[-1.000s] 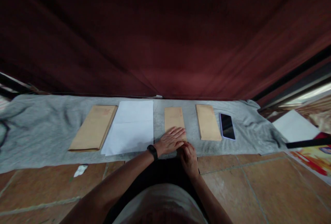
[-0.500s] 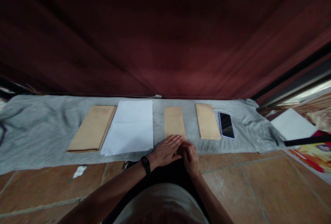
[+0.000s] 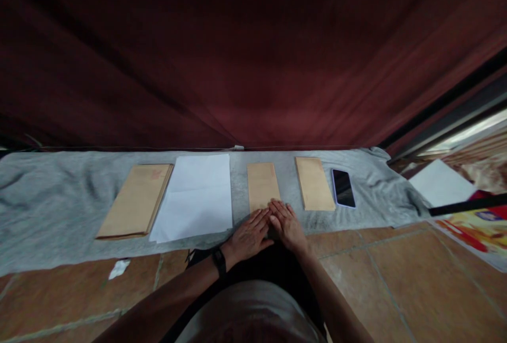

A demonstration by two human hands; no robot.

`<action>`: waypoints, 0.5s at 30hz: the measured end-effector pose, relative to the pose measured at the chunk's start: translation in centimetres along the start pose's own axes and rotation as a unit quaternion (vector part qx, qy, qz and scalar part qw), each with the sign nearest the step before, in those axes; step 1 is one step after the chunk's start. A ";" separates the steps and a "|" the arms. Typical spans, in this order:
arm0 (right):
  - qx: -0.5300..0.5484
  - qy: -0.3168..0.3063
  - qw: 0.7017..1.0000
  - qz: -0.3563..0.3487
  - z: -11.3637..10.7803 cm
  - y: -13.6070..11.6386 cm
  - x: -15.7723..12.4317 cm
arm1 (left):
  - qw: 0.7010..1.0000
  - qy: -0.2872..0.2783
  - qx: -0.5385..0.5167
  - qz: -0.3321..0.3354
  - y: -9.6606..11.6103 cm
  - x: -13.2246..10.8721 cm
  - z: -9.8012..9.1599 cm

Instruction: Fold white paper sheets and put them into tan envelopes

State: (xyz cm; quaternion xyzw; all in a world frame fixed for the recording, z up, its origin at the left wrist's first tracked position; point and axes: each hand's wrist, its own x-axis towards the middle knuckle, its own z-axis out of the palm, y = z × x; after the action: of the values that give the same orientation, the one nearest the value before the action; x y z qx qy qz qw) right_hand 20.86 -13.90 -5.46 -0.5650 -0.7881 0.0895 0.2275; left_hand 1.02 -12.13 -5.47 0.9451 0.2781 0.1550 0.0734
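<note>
A brown paper envelope (image 3: 263, 182) lies in front of me on the grey cloth (image 3: 240, 195), its near end covered by my hands. My left hand (image 3: 249, 236), with a dark band on the wrist, rests flat on that end with fingers stretched out. Beside it, my right hand (image 3: 288, 225) also lies flat, fingers extended over the envelope and close to the left fingertips. To the left are white paper sheets (image 3: 196, 197) and a stack of larger brown envelopes (image 3: 137, 200). Right of the hands sits a small stack of brown envelopes (image 3: 315, 184).
A phone (image 3: 344, 188) with a light purple case lies right of the small stack. Behind the cloth hangs a dark red curtain (image 3: 253, 84). A crumpled white scrap (image 3: 119, 268) is on the tiled floor (image 3: 400, 269). A white sheet (image 3: 442, 188) and colourful packaging (image 3: 481, 232) are at far right.
My right hand has uncurled from beside the left fingertips and now lies flat, further forward on the envelope. My left hand stays at its near end. The view has shifted slightly.
</note>
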 end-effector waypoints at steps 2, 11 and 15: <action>-0.007 0.000 1.000 0.001 0.1 0.8 1.2 | 1.000 0.007 0.005 0.001 0.1 -0.1 -0.1; -0.042 0.002 0.999 0.007 1.2 3.9 6.6 | 1.000 0.006 0.030 0.008 0.1 0.0 0.2; -0.059 0.016 0.998 0.018 1.6 4.9 8.7 | 0.999 -0.004 0.040 0.005 0.2 -0.1 0.3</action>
State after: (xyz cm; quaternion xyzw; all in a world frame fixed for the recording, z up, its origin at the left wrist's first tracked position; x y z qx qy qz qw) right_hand 22.08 -3.96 -6.58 -0.5927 -0.7781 0.0379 0.2048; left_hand 1.16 -12.35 -5.76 0.9493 0.2789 0.1406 0.0363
